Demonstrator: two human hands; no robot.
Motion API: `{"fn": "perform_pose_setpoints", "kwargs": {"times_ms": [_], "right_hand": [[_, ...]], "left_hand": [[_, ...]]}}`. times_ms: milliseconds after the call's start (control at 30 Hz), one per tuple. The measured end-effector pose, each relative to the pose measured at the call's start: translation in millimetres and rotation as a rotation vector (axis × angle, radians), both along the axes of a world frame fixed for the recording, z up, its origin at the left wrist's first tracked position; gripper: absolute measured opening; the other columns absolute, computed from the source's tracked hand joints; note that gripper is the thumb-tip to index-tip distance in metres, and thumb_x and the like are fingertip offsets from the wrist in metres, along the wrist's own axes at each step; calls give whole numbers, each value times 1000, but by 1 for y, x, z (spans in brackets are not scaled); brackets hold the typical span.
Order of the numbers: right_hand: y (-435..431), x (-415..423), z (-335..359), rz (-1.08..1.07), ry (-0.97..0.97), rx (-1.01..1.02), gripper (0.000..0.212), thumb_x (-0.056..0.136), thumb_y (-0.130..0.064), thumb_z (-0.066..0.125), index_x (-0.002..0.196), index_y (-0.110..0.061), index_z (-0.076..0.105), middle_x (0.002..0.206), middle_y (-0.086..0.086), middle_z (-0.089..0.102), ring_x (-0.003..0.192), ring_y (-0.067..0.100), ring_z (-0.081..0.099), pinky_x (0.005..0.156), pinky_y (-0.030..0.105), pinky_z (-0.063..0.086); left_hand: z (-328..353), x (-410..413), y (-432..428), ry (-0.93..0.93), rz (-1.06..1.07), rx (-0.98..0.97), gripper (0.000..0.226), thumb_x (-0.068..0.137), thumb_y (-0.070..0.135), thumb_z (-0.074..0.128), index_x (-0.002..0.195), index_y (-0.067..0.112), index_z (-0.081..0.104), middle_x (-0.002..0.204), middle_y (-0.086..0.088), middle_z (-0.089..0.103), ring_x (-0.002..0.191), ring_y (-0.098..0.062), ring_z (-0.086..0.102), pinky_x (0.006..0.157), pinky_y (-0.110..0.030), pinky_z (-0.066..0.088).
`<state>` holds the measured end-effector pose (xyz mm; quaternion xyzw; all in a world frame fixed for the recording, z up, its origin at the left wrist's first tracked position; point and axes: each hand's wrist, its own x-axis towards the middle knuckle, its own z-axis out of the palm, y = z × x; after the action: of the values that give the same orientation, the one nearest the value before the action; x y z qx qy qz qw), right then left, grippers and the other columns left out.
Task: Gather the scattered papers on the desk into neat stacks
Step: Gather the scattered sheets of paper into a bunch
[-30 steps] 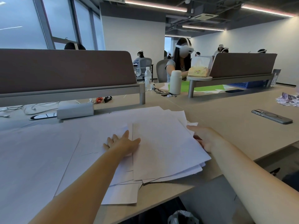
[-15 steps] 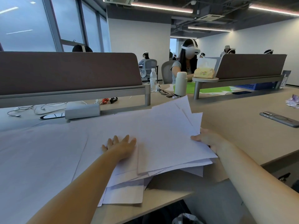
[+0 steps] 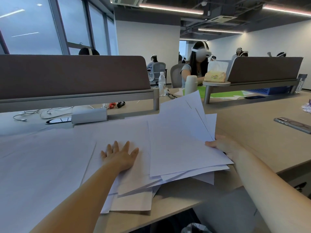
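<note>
Two bare hands are at the desk: the left hand (image 3: 120, 156) and the right hand (image 3: 224, 146). White papers (image 3: 176, 140) overlap too much to count. One phone (image 3: 292, 124) lies at right. Upper centre stand one water bottle (image 3: 162, 84) and one white flask (image 3: 191, 84), with one tissue pack (image 3: 215, 76) nearby.

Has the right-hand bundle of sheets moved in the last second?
Yes. The bundle of sheets has tilted up, its far corner now overlapping the white flask.
</note>
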<state>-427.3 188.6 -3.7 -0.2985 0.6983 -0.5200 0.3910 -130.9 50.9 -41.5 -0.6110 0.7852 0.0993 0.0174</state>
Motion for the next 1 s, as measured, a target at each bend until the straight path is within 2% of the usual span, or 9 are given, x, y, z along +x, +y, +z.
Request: {"fn": "perform_pose_setpoints", "kwargs": {"times_ms": [100, 200, 333, 500, 633, 700, 867, 933, 1000], "right_hand": [[-2, -6, -3, -26, 25, 5, 36, 92, 4, 54, 129, 3, 53, 126, 19, 58, 87, 29, 58, 67, 30, 47], [-3, -9, -5, -30, 49, 13, 36, 91, 3, 55, 127, 5, 54, 119, 18, 60, 88, 30, 58, 71, 30, 47], [-4, -14, -6, -41, 57, 20, 34, 91, 3, 55, 125, 5, 55, 122, 22, 61, 92, 31, 58, 72, 31, 47], [5, -23, -9, -50, 75, -4, 20, 93, 2, 54, 112, 0, 58, 112, 19, 61, 87, 30, 59, 73, 30, 45], [10, -32, -10, -60, 72, -6, 20, 95, 1, 50, 113, -2, 57, 100, 16, 63, 76, 24, 58, 67, 30, 45], [13, -36, -10, -75, 84, 3, 19, 95, 0, 50, 112, -2, 58, 92, 12, 64, 77, 25, 58, 70, 30, 44], [19, -51, -17, -120, 104, 11, 31, 91, -8, 57, 121, 2, 56, 113, 17, 66, 106, 33, 62, 100, 43, 43], [22, -55, -17, -129, 95, 12, 33, 91, -9, 58, 122, 3, 56, 116, 19, 65, 107, 33, 61, 99, 43, 42], [28, -57, -14, -144, 110, 21, 30, 92, -9, 57, 119, 4, 56, 114, 20, 65, 99, 32, 61, 92, 40, 44]], "left_hand": [[2, 11, -6, 4, 30, 16, 70, 90, 69, 10, 151, 38, -3, 160, -4, -13, 148, -29, -11, 118, -51, -5], [2, 23, -11, 12, 77, 15, 70, 90, 70, 12, 151, 39, -1, 161, -3, -12, 148, -29, -10, 118, -50, -4], [1, 34, -17, 26, 114, 6, 69, 90, 69, 13, 151, 38, 1, 161, -4, -11, 148, -29, -8, 118, -50, -3], [0, 44, -23, 33, 150, -21, 67, 92, 66, 15, 151, 38, 2, 161, -4, -8, 148, -30, -6, 118, -50, -1], [-1, 45, -26, 49, 136, -62, 60, 96, 59, 18, 151, 37, 9, 162, -4, -2, 148, -31, -2, 118, -52, 2], [-2, 43, -26, 65, 115, -81, 55, 98, 52, 20, 151, 36, 15, 162, -4, 2, 148, -31, 1, 118, -52, 3], [1, 28, -24, 206, 26, -150, 47, 99, 37, 30, 146, 30, 34, 158, -1, 20, 146, -26, 17, 119, -48, 10], [3, 20, -21, 233, -37, -136, 44, 99, 36, 31, 142, 28, 40, 153, 1, 31, 141, -24, 27, 118, -48, 14], [4, 14, -18, 213, -87, -113, 43, 99, 37, 30, 139, 28, 43, 150, 2, 36, 138, -24, 31, 116, -48, 16]]}}
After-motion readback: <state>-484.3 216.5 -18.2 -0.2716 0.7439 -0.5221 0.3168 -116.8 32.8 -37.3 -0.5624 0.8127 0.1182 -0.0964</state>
